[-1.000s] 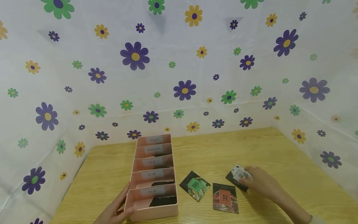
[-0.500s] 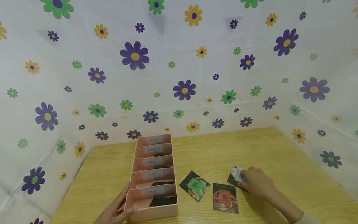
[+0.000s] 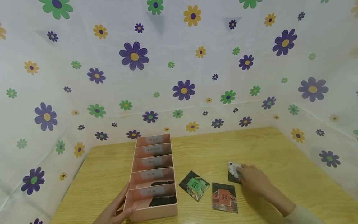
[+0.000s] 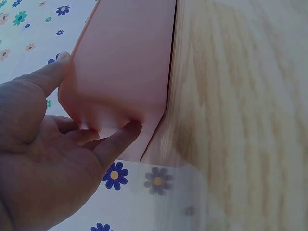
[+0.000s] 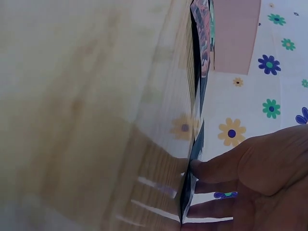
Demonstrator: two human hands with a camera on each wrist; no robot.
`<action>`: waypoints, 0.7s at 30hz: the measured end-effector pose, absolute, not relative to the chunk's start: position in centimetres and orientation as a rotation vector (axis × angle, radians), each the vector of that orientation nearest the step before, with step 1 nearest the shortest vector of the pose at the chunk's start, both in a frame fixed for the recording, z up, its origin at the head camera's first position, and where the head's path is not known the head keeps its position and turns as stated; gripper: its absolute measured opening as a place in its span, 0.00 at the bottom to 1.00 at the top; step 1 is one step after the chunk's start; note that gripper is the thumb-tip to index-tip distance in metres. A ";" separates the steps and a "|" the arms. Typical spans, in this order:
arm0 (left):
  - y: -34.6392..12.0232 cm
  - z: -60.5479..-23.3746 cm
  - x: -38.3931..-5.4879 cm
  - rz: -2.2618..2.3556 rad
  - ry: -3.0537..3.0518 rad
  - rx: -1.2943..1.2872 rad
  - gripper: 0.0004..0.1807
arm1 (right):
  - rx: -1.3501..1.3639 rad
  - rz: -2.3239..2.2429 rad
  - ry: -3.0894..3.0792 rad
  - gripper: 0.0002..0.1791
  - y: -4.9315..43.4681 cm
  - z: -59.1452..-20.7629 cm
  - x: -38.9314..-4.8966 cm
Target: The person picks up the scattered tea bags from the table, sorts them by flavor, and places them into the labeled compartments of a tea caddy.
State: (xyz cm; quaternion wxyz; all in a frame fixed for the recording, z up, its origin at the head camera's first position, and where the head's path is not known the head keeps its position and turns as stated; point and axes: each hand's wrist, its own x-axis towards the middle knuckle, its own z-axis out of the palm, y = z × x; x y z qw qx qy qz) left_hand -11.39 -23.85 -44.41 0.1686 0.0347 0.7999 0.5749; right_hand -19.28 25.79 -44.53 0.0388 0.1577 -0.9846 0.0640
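Observation:
A long pink box (image 3: 156, 214) with several compartments stands left of centre on the table. My left hand (image 3: 116, 207) holds its near left corner, the thumb at the front rim and fingers along the left side; the left wrist view shows the fingertips touching the pink wall (image 4: 120, 62). At the right, my right hand (image 3: 257, 180) pinches a black-and-white packet (image 3: 233, 176) lying at the table surface, partly covered by the fingers. Seen edge-on in the right wrist view, the packet (image 5: 187, 192) sits between thumb and fingers.
Between box and right hand lie a black packet with a green label (image 3: 195, 185) and one with a red label (image 3: 224, 197). Black items (image 3: 163, 201) lie in some compartments, whose dividers bear pale labels (image 3: 156, 190). Flowered cloth (image 3: 112, 93) surrounds the wooden table.
My right hand has shifted slightly left and away from me, and the black-and-white packet has moved and turned straighter with it. My left hand and the box stay put.

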 end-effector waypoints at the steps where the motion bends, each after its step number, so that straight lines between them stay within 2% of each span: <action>1: -23.9 -44.4 -11.4 1.634 2.271 0.101 0.50 | 0.490 0.190 -3.014 0.19 25.7 -44.5 -19.5; 21: -24.1 -44.6 -11.4 1.639 2.251 0.144 0.49 | 0.601 0.281 -3.067 0.21 24.6 -44.5 -23.2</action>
